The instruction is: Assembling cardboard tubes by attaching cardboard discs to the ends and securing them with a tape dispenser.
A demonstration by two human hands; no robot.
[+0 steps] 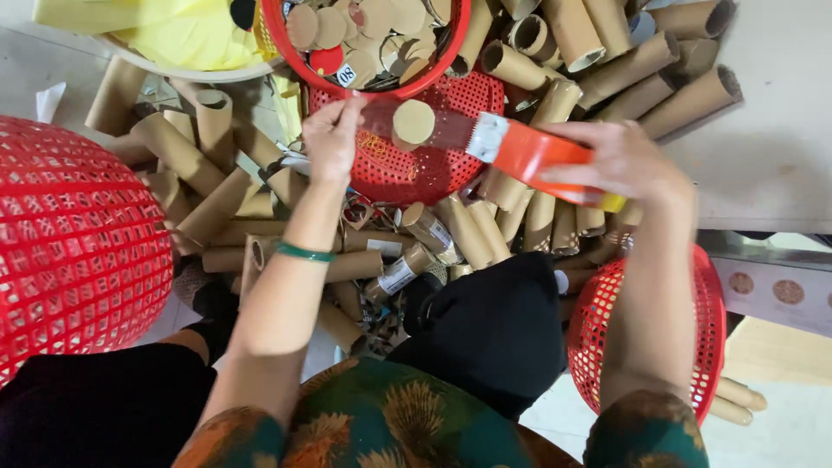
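Observation:
My right hand [626, 162] grips an orange tape dispenser [530, 152] with a metal cutter at its left end. A strip of clear tape [416, 130] stretches leftward from it to my left hand [332, 139], whose fingers pinch the tape's free end. A round cardboard disc [413, 121] is stuck on the tape between the hands. Both hands hover over an upturned red mesh basket [407, 169]. A green bangle sits on my left wrist.
Many brown cardboard tubes [607, 61] lie piled around. A red bowl [373, 43] at the top holds several cardboard discs. Red mesh baskets stand at the left [78, 251] and lower right [589, 338]. A white tub with yellow sheets [173, 35] sits top left.

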